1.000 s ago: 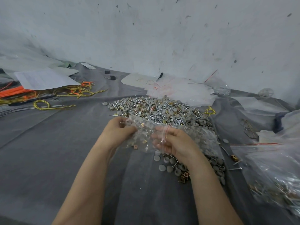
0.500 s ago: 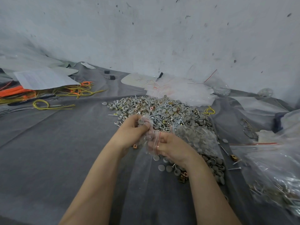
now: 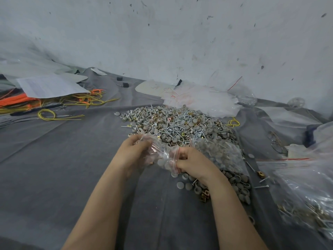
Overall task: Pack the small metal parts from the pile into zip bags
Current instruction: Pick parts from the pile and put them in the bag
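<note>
A pile of screws, grey caps and brass clips (image 3: 176,123) lies on the grey cloth (image 3: 63,168) in the middle. Just in front of it I hold a small clear zip bag (image 3: 162,156) with a red zip line. My left hand (image 3: 134,150) grips the bag's left side, fingers curled round the plastic. My right hand (image 3: 192,163) pinches its right edge at the red strip. A few grey caps show through the bag. A larger clear bag of grey caps (image 3: 221,154) lies right beside my right hand.
Empty clear bags (image 3: 201,100) are heaped behind the pile by the wall. A big bag of packed parts (image 3: 306,199) lies at the right. Yellow and orange wires (image 3: 54,109) and paper sheets (image 3: 48,85) lie at the left. Loose caps (image 3: 185,185) lie near my right wrist.
Both hands have closed in on the small bag and bunched it up between them. The bag has shifted slightly toward the pile.
</note>
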The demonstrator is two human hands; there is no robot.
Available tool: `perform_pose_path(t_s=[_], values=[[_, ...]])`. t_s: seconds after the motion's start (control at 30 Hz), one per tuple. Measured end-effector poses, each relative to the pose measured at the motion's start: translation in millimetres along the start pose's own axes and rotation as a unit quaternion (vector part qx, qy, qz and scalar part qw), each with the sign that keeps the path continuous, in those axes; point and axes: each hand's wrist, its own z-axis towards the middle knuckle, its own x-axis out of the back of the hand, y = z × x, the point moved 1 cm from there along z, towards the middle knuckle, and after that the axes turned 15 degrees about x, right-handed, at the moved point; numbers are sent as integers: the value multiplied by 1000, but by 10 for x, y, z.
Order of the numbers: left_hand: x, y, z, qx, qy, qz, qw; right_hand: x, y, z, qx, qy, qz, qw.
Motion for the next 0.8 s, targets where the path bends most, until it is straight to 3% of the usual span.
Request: perform_pose_path(t_s=[0.1,0.27,0.53,0.63,0.8], values=[[97,-4,41,51,4,-40,998,1,4,7,-1,7,6,1000],[129,-7,37,50,-2,-73,996,-6,-1,13,-3,25,-8,1000],[98,-31,12,13,22,-37,999,-45,-69,-10,34,-47,-109,992],[100,-34,12,20,20,-57,998,-62,-103,1,52,-64,-182,980],[109,-29,13,35,35,-96,994,-91,-100,10,37,-75,-198,977]])
